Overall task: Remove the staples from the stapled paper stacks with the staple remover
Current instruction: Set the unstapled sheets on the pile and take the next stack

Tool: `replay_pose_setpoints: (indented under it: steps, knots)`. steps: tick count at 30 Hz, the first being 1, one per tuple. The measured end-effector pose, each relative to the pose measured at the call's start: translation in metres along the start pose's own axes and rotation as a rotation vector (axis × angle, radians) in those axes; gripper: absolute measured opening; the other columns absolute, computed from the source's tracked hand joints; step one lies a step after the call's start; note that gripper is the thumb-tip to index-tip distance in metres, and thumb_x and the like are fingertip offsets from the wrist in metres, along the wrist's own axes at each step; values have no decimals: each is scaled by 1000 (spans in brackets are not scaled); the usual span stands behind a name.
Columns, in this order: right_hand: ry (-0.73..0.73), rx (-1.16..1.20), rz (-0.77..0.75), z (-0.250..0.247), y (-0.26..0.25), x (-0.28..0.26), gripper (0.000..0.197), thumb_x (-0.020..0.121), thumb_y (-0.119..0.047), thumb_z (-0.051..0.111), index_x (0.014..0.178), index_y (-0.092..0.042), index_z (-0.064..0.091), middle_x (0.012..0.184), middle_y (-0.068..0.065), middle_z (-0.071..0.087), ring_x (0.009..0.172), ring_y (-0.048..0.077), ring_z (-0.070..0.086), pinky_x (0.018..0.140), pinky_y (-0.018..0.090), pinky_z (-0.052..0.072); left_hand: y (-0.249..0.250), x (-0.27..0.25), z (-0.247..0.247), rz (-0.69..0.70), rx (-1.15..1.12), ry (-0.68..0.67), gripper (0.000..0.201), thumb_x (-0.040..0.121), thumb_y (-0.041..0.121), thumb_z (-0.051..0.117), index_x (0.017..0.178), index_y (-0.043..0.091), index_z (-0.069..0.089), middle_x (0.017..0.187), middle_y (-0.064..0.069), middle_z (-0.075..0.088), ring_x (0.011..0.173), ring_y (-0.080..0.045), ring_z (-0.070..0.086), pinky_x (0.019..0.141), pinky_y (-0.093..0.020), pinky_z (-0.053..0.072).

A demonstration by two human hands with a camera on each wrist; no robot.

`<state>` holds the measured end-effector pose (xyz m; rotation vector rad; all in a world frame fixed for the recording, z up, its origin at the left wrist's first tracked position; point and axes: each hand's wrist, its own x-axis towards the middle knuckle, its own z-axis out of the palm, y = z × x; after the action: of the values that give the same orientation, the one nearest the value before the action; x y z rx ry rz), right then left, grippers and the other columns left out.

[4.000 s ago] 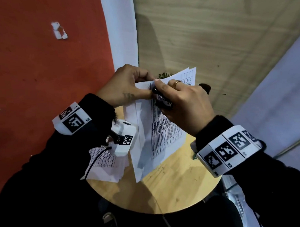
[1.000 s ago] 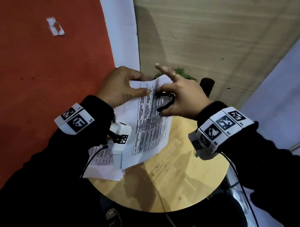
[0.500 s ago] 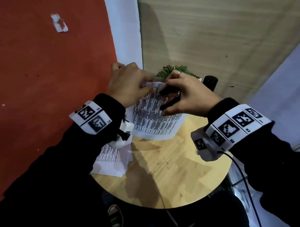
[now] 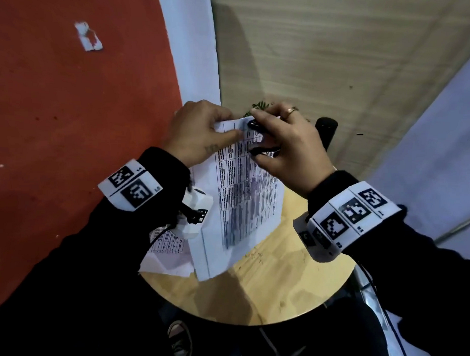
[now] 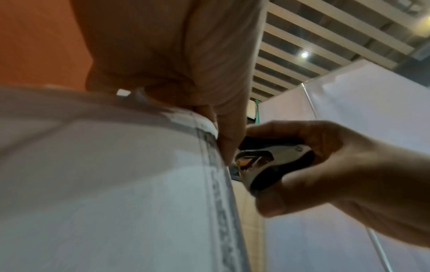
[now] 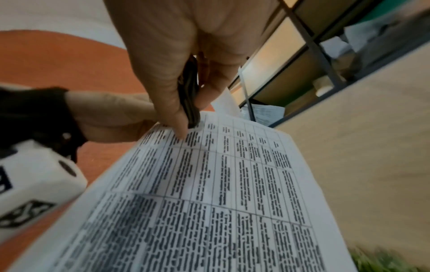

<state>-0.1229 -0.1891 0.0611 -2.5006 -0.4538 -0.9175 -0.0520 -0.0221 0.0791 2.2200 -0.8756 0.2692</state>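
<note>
I hold a stapled paper stack [image 4: 243, 204] printed with a table, lifted above the round wooden table [image 4: 272, 285]. My left hand [image 4: 200, 134] pinches its top corner, thumb on the front sheet. My right hand [image 4: 285, 145] grips the black staple remover [image 4: 259, 138], whose metal claws [image 5: 253, 162] sit at the top edge of the stack right beside my left thumb. In the right wrist view the stack [image 6: 221, 193] slopes away below the remover [image 6: 189, 95]. The staple itself is hidden by fingers and tool.
More printed sheets [image 4: 167, 252] lie on the table's left edge under my left wrist. A green plant [image 4: 260, 108] and a dark cylindrical object [image 4: 326, 130] stand at the far side. The floor to the left is red, with a white panel beside it.
The stack has swung down to hang more upright. My right hand has brought the remover up to the top corner, next to my left thumb.
</note>
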Motion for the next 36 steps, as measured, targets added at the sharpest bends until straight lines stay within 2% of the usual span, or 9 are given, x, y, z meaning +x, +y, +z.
replay_pose_setpoints:
  steps: [4, 7, 9, 11, 18, 22, 25, 32, 36]
  knots:
    - [-17, -55, -64, -3, -7, 3, 47, 66, -8, 67, 113, -4, 60, 107, 18, 59, 82, 39, 62, 62, 45, 54, 3, -1, 0, -12, -172, -30, 35, 66, 60, 61, 69, 26, 68, 61, -29, 49, 53, -16, 33, 53, -30, 26]
    - [3, -37, -93, -8, -10, 4, 37, 66, -6, 66, 103, -3, 63, 101, 18, 59, 77, 38, 62, 58, 44, 53, 5, -4, -3, -17, -255, -88, 25, 70, 55, 66, 69, 30, 68, 55, -7, 45, 52, -9, 34, 49, -25, 22]
    - [4, -17, -102, -10, -11, 4, 38, 65, -6, 66, 103, -2, 64, 99, 18, 59, 77, 37, 62, 58, 45, 53, 5, -5, -4, -28, -351, -130, 6, 79, 36, 72, 77, 31, 69, 56, 13, 57, 53, 3, 45, 50, -17, 32]
    - [3, -16, -113, -11, -13, 4, 39, 64, -6, 67, 103, -2, 65, 98, 18, 60, 77, 37, 63, 58, 45, 54, 3, -4, -2, -27, -382, -147, 12, 84, 19, 69, 84, 31, 67, 59, 23, 63, 56, 15, 51, 53, -5, 36]
    - [-4, -56, -114, -13, -14, 7, 38, 63, -8, 66, 101, -2, 64, 95, 18, 61, 73, 38, 62, 56, 43, 53, 3, -5, -1, -47, -476, -151, 16, 83, 14, 70, 84, 29, 69, 69, 19, 69, 68, 9, 59, 62, -9, 42]
    - [-24, -84, -127, -13, -14, 9, 36, 63, -8, 65, 98, -1, 64, 93, 19, 60, 71, 39, 62, 55, 42, 53, 5, -5, -1, -85, -460, -118, 5, 75, 27, 72, 78, 23, 72, 74, 6, 69, 70, -2, 58, 66, -21, 42]
    - [-25, -100, -140, -13, -14, 7, 34, 62, -9, 65, 95, 0, 64, 91, 19, 61, 69, 39, 62, 53, 41, 53, 9, -5, -2, -76, -436, -117, 8, 72, 33, 74, 76, 28, 72, 66, 14, 68, 63, 6, 57, 61, -15, 43]
    - [-4, -166, -165, -11, -17, 10, 31, 57, -4, 72, 88, -1, 66, 85, 17, 63, 63, 36, 62, 48, 33, 49, 10, -4, -1, -75, -320, -52, 24, 70, 36, 69, 75, 12, 71, 55, 5, 54, 45, 6, 39, 45, -15, 30]
    - [7, -184, -189, -11, -17, 9, 32, 54, -2, 74, 85, -1, 66, 84, 17, 64, 61, 35, 62, 47, 31, 47, 11, -5, -3, -46, -299, -65, 31, 68, 45, 68, 78, 17, 73, 62, -4, 54, 55, -1, 41, 52, -21, 31]
